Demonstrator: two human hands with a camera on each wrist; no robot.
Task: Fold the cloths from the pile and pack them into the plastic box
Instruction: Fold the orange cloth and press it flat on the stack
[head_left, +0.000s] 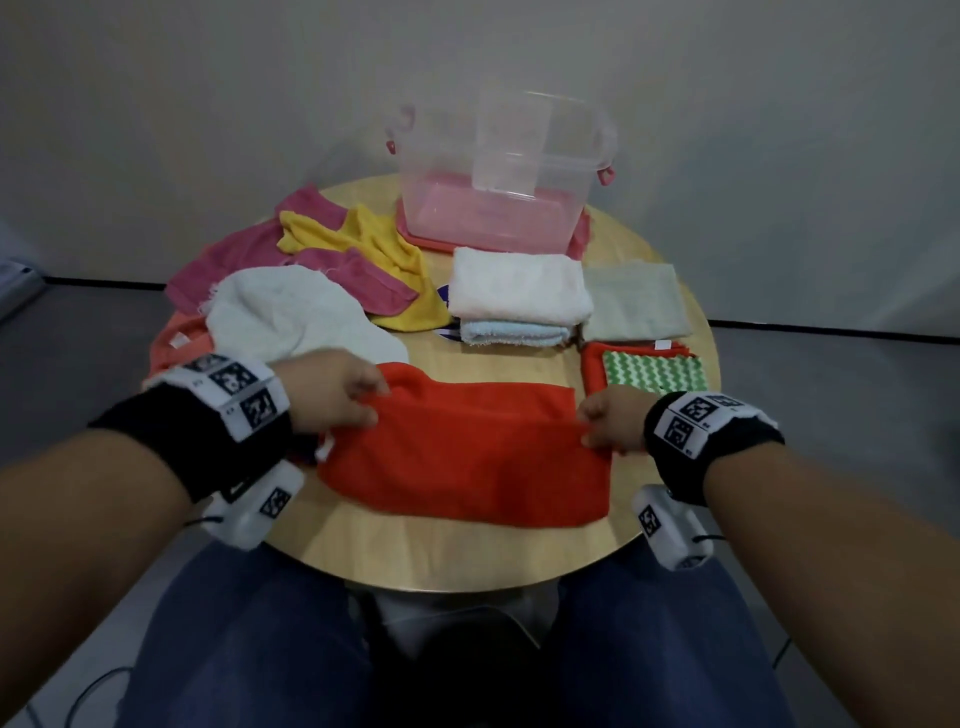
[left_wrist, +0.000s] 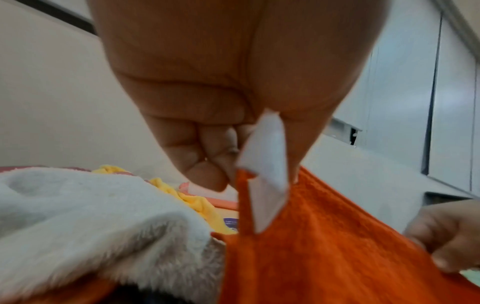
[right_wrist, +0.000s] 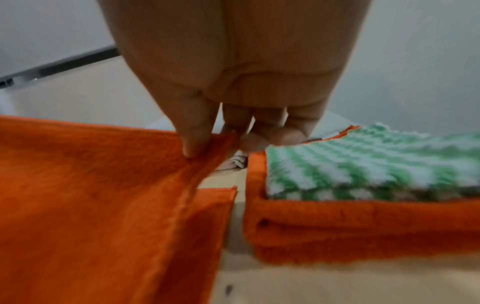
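While both hands pinched its top edge, the orange cloth (head_left: 462, 457) lay spread at lower centre of the round table (head_left: 457, 551). Left hand (head_left: 332, 389) gripped the left corner beside a white tag (left_wrist: 265, 181); right hand (head_left: 613, 421) gripped the right corner. Clear plastic box (head_left: 498, 171) stood at upper centre, unfolded pile (head_left: 311, 270) to its left.

A round wooden table (head_left: 467, 540) bears loose cloths (head_left: 291, 270), folded stacks (head_left: 519, 291) and a plastic box (head_left: 498, 208).

Fuzzy orange cloth (head_left: 467, 457), pale wooden table (head_left: 431, 551), clear glossy plastic box (head_left: 498, 171).
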